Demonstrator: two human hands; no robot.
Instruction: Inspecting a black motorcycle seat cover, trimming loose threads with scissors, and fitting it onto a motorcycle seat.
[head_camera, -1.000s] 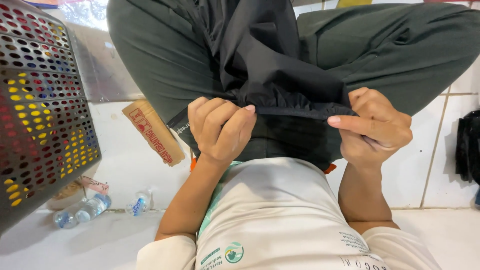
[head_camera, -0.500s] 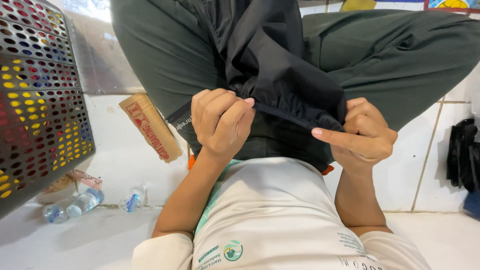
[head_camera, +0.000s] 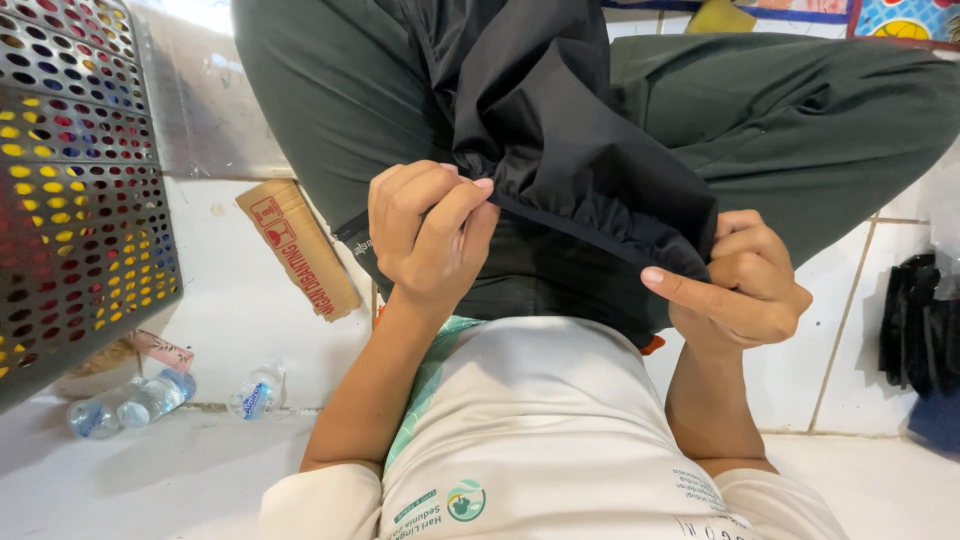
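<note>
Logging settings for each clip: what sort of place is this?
Probably a home floor or wash area: white tiled floor, perforated basket, plastic bottles against the edge. Both hands, left hand and right hand, grip a black garment.

Two hands (head_camera: 430, 235) (head_camera: 745, 285), one black garment (head_camera: 570, 150), two plastic bottles (head_camera: 130, 405) (head_camera: 257, 390), one perforated basket (head_camera: 70, 190), one cardboard piece (head_camera: 298, 248)

My left hand (head_camera: 425, 235) and right hand (head_camera: 745, 285) grip the garment (head_camera: 560, 140) at its gathered edge, over my crossed legs (head_camera: 800, 110). Left of my left hand a cardboard piece (head_camera: 298, 248) leans on the wall, with the perforated basket (head_camera: 75, 190) farther left. Two bottles (head_camera: 130, 403) lie on the floor under the basket.
</note>
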